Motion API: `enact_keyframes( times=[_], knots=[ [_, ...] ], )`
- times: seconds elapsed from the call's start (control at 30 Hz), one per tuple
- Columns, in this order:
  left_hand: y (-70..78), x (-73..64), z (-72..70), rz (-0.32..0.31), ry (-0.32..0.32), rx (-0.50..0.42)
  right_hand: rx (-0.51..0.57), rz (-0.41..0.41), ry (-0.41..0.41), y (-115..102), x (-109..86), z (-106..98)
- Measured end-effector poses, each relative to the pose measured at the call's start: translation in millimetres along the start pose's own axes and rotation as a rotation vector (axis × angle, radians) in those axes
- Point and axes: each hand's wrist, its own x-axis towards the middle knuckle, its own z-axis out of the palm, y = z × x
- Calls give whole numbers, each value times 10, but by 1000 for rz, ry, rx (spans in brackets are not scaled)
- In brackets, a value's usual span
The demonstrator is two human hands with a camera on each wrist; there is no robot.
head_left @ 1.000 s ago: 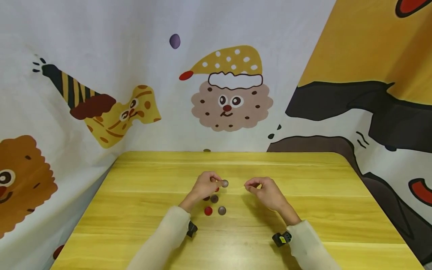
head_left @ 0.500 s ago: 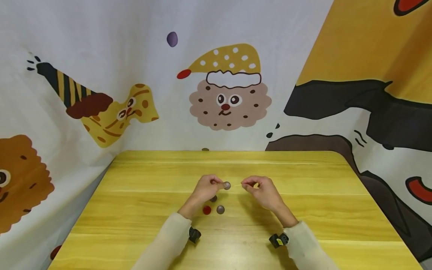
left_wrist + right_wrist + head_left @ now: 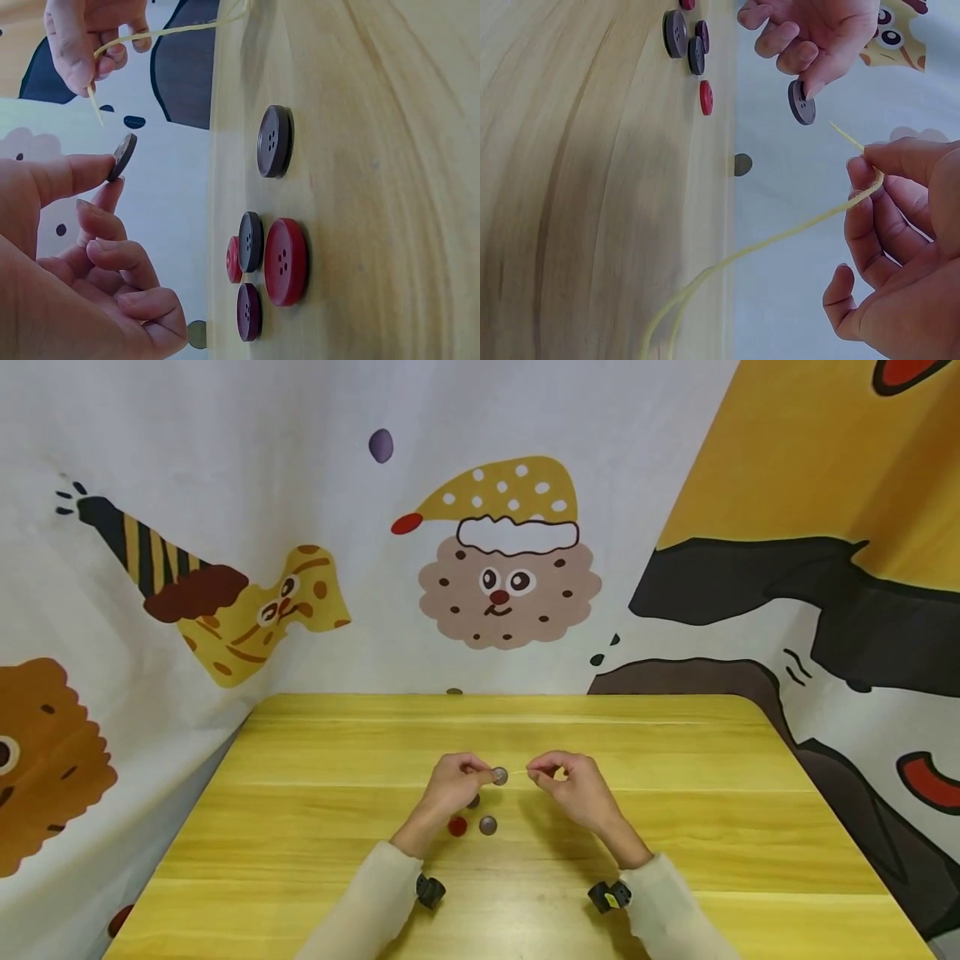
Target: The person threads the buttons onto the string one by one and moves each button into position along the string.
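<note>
Closer to the left hand than a second ago, the right hand has moved inward over the wooden table, narrowing the gap between a yellow string and a grey button. Both are held in the air above the tabletop. Thumb and fingertips of the left hand are clamped on the button's edge, its other fingers loosely bent; thumb and fingertip of the right hand pinch the string just behind its tip.

Seen from the head view, the string's short free end runs almost level from the right hand toward the left, aimed at the button. Wrist views show the tip near the disc but apart from it. Beyond the pinch, the long tail drops away below the right hand, parting into two strands lower down. Tilted up on its edge, the button turns its holed face toward the right hand, its long axis leaning slightly off upright in the right wrist view.

Five more buttons lie flat below: a near red button and a near dark button side by side, with a middle dark button, a maroon button and a far red button bunched beyond them. Behind the table hangs a white cloth printed with a cookie in a spotted hat
</note>
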Motion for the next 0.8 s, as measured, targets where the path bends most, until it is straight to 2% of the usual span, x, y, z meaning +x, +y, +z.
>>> enact_keyframes(
  times=[0.27,0.5,0.8],
  knots=[
    [-10,-15,9,-5,14,-17,-1,-19,9,-12,-12,49],
    [13,-45,31,-25,-18,-72,1,-29,11,-27,-14,68],
    [48,-67,40,-23,-20,-77,6,-37,11,-42,-22,89]
  ],
)
